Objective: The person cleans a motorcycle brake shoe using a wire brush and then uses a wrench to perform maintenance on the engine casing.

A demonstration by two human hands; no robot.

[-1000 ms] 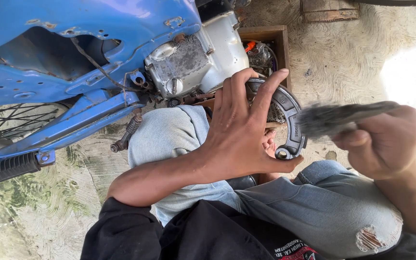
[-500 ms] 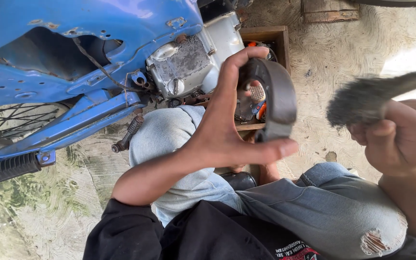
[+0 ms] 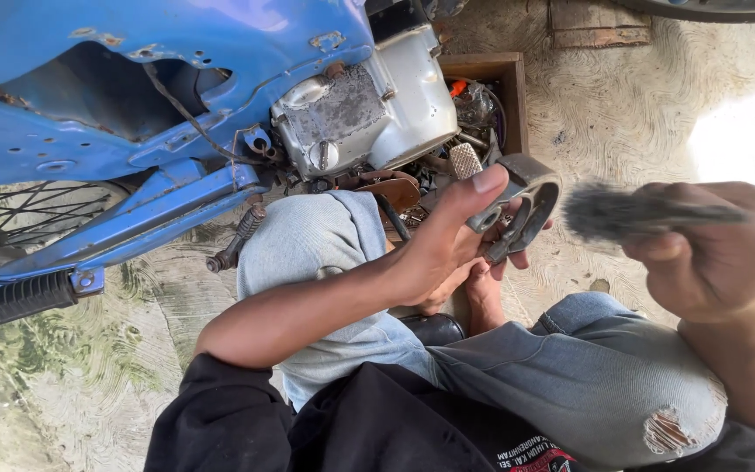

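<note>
Your left hand pinches the brake shoes by their rim: stiff, heavy metal, likely greasy. Just beside them, your right hand fists a brush.

Soft daylight fills the scene, bright and even. To the right of the fingers the ground burns out to white glare. The brush beside them is smeared by motion blur; the blue frame at left stays sharp, with shadow beneath it.
</note>
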